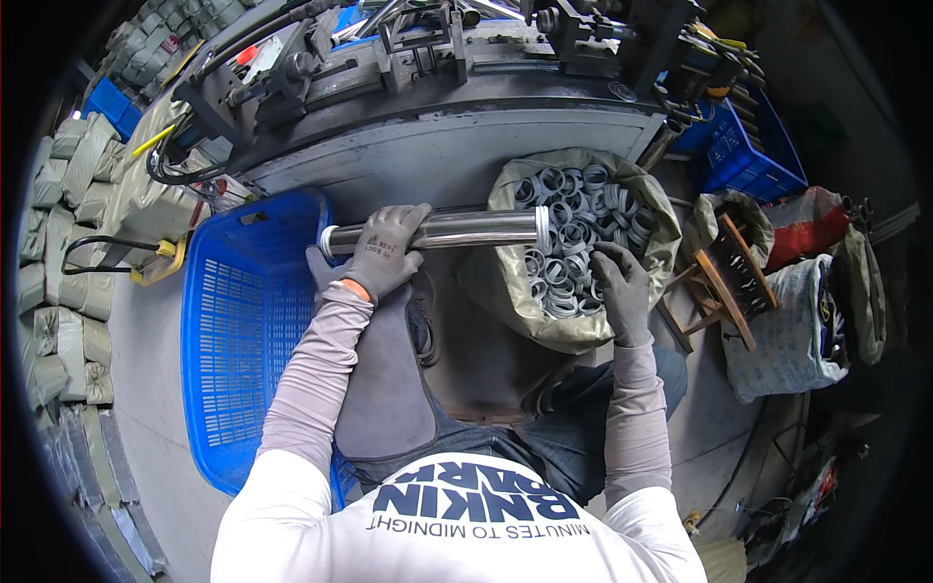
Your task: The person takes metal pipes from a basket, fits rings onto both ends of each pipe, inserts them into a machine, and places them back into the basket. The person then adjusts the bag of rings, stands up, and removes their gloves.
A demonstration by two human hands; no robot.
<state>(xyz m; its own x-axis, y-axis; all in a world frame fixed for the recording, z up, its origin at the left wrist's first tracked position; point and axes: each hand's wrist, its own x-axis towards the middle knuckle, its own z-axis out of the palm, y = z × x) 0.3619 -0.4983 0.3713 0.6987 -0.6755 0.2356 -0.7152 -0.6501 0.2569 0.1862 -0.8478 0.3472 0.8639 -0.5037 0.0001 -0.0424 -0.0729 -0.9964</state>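
My left hand (385, 248), in a grey glove, is wrapped around a shiny metal tube (466, 230) lying level in front of me. A pale ribbed ring (541, 226) sits at the tube's right end, and another pale ring (328, 241) at its left end. My right hand (624, 287), also gloved, is over the right side of an open sack (476, 291) full of loose grey metal rings (573, 209). Its fingers are bent and apart, with the tips close to the rings; no ring shows clearly between them.
A blue plastic basket (199, 389) stands at my left. Ahead runs a metal workbench (466, 131) with clamps and fixtures. To the right are a small wooden stool (724, 291), a white sack (777, 350) and a blue crate (743, 160). Wrapped bundles (73, 282) are stacked far left.
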